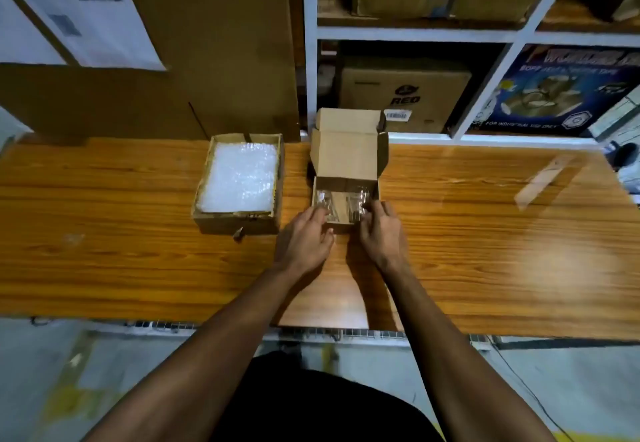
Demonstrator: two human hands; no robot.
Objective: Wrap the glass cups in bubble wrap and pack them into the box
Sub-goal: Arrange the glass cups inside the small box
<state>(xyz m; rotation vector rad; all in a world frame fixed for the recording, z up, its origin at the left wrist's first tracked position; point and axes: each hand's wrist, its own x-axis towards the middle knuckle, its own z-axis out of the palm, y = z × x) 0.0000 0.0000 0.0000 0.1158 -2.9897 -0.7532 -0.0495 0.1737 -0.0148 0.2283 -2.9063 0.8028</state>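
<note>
Your left hand (310,233) and right hand (379,230) reach into open box (348,154) mid-table (138,251), fingers curled on glass cups (360,200) inside. Bubble wrap (240,176) in tray left of box.

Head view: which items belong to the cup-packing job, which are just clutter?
Job: clear glass cups in the small open cardboard box; tray of white bubble wrap; left hand; right hand.
Clutter: shelved brown cartons; blue printed tape carton.
</note>
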